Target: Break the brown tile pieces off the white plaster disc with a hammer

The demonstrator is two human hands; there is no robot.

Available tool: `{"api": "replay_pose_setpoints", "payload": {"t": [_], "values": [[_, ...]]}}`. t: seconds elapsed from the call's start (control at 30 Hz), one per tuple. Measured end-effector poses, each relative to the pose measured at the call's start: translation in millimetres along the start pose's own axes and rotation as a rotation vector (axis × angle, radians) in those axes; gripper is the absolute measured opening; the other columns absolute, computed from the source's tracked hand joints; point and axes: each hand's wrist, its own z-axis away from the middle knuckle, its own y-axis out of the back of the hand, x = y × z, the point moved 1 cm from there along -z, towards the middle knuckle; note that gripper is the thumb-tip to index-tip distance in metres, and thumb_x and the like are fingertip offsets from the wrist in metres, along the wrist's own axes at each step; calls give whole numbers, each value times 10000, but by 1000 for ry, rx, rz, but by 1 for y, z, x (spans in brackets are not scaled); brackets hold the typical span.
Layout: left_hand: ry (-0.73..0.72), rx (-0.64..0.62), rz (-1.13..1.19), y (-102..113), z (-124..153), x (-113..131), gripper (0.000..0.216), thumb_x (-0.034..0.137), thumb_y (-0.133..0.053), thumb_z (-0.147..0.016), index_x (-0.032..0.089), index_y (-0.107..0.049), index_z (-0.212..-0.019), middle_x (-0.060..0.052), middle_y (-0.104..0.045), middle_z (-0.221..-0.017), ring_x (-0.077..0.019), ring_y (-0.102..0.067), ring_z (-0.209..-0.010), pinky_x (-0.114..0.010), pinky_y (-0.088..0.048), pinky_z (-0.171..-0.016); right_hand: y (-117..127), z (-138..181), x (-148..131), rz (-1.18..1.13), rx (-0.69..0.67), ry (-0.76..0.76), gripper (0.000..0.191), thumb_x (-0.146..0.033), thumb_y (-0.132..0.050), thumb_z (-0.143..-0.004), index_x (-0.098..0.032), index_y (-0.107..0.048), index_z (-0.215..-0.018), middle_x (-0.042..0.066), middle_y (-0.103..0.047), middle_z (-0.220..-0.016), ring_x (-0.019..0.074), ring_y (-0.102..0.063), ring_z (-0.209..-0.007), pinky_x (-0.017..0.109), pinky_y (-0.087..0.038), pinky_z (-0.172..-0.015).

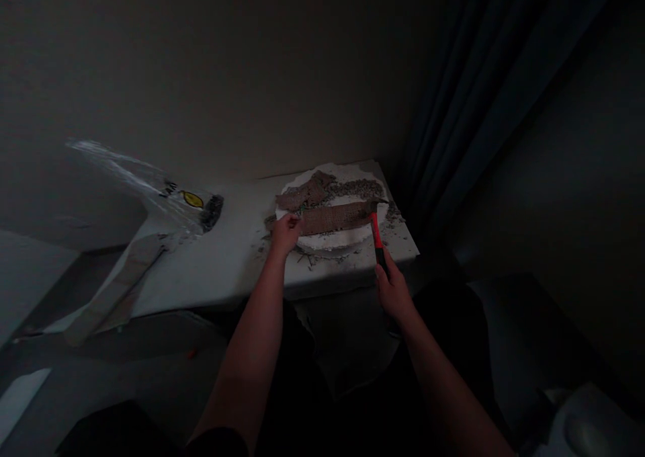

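My right hand (392, 287) is wrapped round the black-and-red handle of a hammer (376, 230), whose dark head rests at or just over the right end of a brown strip with a grid-like texture (335, 218). At the strip's left end, my left hand (287, 232) pinches its edge. The strip lies across a round white slab (330, 244). Behind it on the slab are another crumpled brown piece (308, 191) and a heap of small broken grey-brown bits (357, 189).
The slab stands on a white-covered table (226, 269), with crumbs scattered round it. Further left is a clear plastic bag (189, 198) with dark contents. A long flat brownish strip (113, 292) hangs over the table's left edge. A dark curtain (484, 74) hangs at right.
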Motion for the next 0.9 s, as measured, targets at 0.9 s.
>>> {"api": "replay_pose_setpoints", "payload": {"t": [0.9], "values": [[-415, -293, 240, -106, -19, 86, 232, 359, -563, -888, 164, -686, -917, -46, -708, -884, -174, -621, -796, -291, -477, -780, 18, 1, 10, 56, -80, -123, 644, -442, -407, -987, -173, -271, -1556, 113, -420, -1528, 235, -416, -1394, 416, -385, -1113]]}}
